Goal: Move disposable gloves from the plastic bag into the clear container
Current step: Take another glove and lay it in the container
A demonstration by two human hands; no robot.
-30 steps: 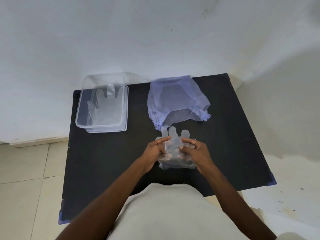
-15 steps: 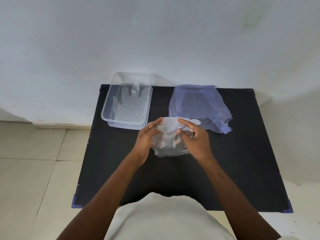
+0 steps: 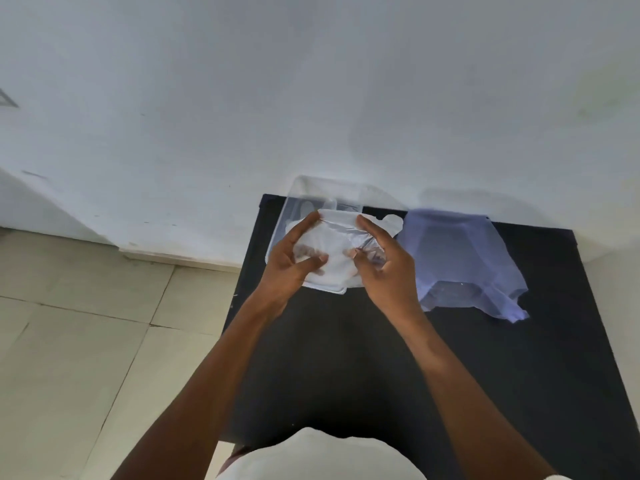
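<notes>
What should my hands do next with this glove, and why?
Probably lower the glove into the container and let go. Both the left hand and the right hand pinch it stretched flat, and it seems to hang right over the container, which looks to hold a glove already. The bag lies to the right, out of the way.

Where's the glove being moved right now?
In the head view, the glove is held between the left hand and right hand, over the clear container, left of the plastic bag.
</notes>
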